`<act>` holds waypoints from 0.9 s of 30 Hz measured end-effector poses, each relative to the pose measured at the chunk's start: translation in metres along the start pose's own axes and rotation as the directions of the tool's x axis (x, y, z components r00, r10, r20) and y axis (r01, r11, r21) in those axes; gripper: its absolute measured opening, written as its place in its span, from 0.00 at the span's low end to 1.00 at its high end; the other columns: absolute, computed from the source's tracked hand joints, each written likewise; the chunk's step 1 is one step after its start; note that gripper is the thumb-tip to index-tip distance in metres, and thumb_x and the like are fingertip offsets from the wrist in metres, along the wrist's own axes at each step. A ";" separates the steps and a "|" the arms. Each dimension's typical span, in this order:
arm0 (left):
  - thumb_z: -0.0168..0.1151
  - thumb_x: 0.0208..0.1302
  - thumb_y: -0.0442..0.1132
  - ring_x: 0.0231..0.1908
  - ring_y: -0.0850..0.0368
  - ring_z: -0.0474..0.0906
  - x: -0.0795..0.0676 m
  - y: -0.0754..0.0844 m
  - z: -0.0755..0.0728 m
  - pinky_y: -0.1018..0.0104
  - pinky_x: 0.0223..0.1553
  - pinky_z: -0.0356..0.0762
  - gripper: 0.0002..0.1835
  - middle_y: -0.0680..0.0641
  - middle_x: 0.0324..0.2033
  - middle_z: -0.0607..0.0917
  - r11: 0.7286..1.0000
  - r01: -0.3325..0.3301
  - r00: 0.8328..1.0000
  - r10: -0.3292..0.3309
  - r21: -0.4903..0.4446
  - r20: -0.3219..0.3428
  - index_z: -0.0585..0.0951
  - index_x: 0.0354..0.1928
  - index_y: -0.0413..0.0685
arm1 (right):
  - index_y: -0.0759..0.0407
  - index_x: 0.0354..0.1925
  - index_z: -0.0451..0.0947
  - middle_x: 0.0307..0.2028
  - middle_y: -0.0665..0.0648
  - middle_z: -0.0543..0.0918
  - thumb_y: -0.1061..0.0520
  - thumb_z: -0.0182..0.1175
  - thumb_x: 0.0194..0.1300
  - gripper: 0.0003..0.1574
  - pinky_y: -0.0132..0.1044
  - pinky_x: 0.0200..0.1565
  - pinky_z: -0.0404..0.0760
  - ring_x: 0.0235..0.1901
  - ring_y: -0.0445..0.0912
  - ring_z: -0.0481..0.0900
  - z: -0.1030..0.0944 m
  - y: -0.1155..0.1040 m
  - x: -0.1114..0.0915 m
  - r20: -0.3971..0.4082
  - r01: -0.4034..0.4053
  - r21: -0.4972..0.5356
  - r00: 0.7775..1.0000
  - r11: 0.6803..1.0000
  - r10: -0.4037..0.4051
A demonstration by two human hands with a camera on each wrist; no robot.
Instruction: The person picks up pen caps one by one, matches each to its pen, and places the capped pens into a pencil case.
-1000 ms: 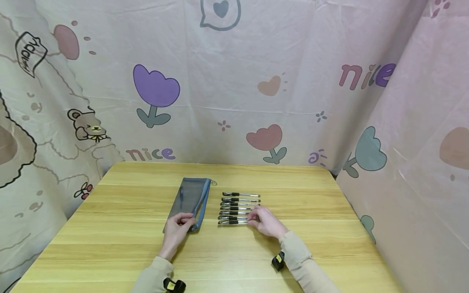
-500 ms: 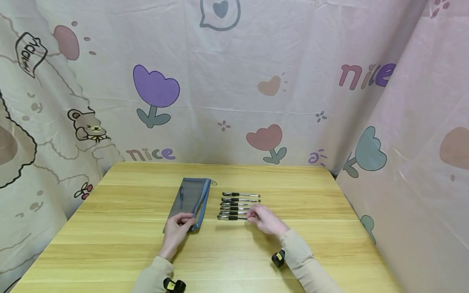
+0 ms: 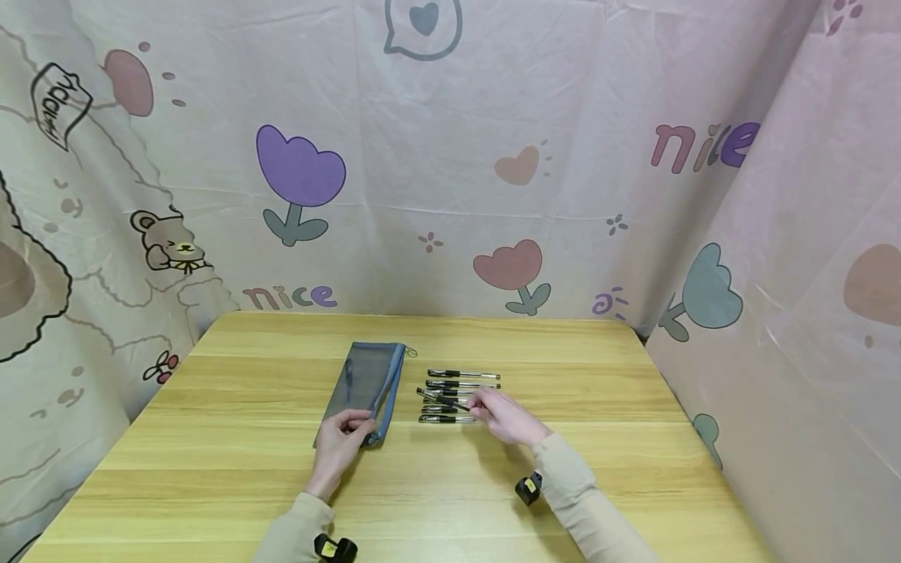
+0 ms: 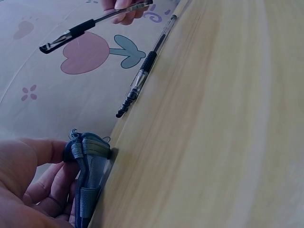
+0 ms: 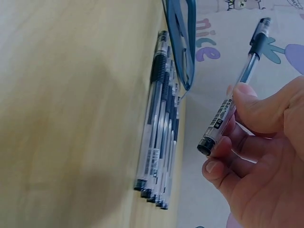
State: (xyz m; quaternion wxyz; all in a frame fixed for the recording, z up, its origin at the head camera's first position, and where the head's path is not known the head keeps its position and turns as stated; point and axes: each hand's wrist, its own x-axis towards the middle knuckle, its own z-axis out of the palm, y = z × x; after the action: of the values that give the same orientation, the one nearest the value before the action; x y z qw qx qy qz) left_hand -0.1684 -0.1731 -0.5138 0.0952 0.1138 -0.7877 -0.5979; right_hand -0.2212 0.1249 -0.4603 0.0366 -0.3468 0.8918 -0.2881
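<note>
My left hand [image 3: 338,446] pinches the near edge of a blue-grey mesh pencil case [image 3: 359,375], which lies flat with its zip side to the right. In the left wrist view the thumb and a finger are at the end of the pencil case [image 4: 92,164], and its mouth gapes slightly. My right hand [image 3: 510,418] holds a clear-barrelled gel pen [image 5: 247,71] between thumb and fingers near its end. This pen is off the table, tilted over the row, its capped end pointing left. Below it lie several like pens [image 3: 457,384], side by side.
The pens lie on a wooden table [image 3: 211,438] between the pencil case and my right hand. A printed cloth [image 3: 422,156] hangs behind the table and along its sides. A small black device [image 3: 336,547] is on the left wrist, another [image 3: 529,489] on the right.
My right hand has picked the nearest gel pen out of the row, raised it and moved it slightly away from me. My left hand stays on the pencil case.
</note>
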 end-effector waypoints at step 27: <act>0.69 0.61 0.32 0.27 0.68 0.75 -0.001 -0.001 0.001 0.75 0.32 0.74 0.09 0.48 0.29 0.84 1.000 -0.012 1.000 0.013 0.025 -0.011 0.87 0.43 0.36 | 0.70 0.52 0.68 0.38 0.63 0.78 0.67 0.48 0.75 0.10 0.29 0.35 0.78 0.33 0.44 0.75 0.004 -0.009 0.030 -0.010 -0.044 0.210 0.999 0.977 0.047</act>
State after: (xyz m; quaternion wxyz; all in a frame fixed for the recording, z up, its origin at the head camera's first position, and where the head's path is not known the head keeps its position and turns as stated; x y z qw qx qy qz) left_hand -0.1682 -0.1720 -0.5150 0.1021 0.1135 -0.7951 -0.5869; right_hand -0.2369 0.0981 -0.4549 0.0729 -0.3183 0.8645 -0.3820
